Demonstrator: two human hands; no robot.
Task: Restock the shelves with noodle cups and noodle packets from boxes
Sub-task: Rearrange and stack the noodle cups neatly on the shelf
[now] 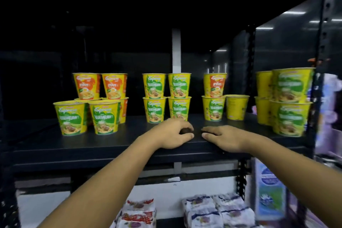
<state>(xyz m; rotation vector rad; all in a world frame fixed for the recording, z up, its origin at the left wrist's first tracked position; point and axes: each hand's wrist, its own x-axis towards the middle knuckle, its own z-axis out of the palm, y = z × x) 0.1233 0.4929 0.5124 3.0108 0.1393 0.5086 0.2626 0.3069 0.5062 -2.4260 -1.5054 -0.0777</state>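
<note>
Between placements, it seems: the left hand (174, 133), loosely curled, and the right hand (224, 137), flat, rest empty on the shelf (88, 146) at centre frame. The next move probably calls for fetching more noodle cups (154, 109).

Dim, dark upper frame; ceiling-light glare at upper right; motion blur and wide-angle bending along the right edge.
</note>
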